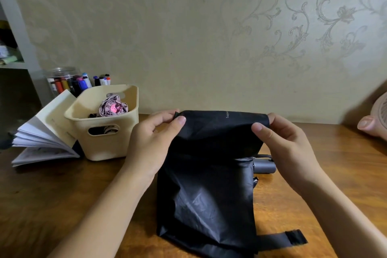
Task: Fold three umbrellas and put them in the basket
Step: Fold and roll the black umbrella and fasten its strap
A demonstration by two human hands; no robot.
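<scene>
A black umbrella lies on the wooden table in front of me, its canopy spread flat. My left hand pinches the left corner of a raised canopy panel. My right hand pinches the right corner of the same panel. The umbrella's grey handle pokes out on the right, and its closing strap trails to the lower right. A cream plastic basket stands at the left and holds a folded pink umbrella plus something dark beneath it.
An open booklet leans against the basket's left side. A jar of markers stands behind it by the wall. Another person's hand shows at the right edge. Patterned wallpaper backs the table.
</scene>
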